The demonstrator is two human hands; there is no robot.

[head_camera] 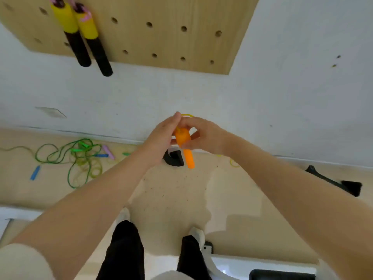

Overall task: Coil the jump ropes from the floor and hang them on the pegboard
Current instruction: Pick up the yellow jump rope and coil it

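The orange handles (pixel 184 145) of a jump rope are held in front of the person, between both hands, above the floor and below the pegboard. The right hand (pixel 203 134) has its fingers curled around the upper part of the handles and grips them; one handle hangs down below the hand. The left hand (pixel 161 136) lies against the handles from the other side with rather straight fingers, the fingertips touching the right hand; I cannot tell if its thumb closes on the handle. A thin yellow cord (pixel 187 115) makes a small loop just above the fingers. The wooden pegboard (pixel 161 37) is fixed on the white wall (pixel 282 87), with rows of round holes. On its left part hangs one rope with yellow and black handles (pixel 80 35), which reach past the lower edge of the board. On the pale floor (pixel 177 190), well to the left of the hands, lies a tangle of green ropes (pixel 80 156) with blue, green and pink handles, near the wall base. A black object (pixel 174 158) stands on the floor just behind the hands, and another black piece (pixel 339 183) lies at the right, near the wall. The floor between the tangle and the person's feet (pixel 195 233) is bare, with small dark specks.
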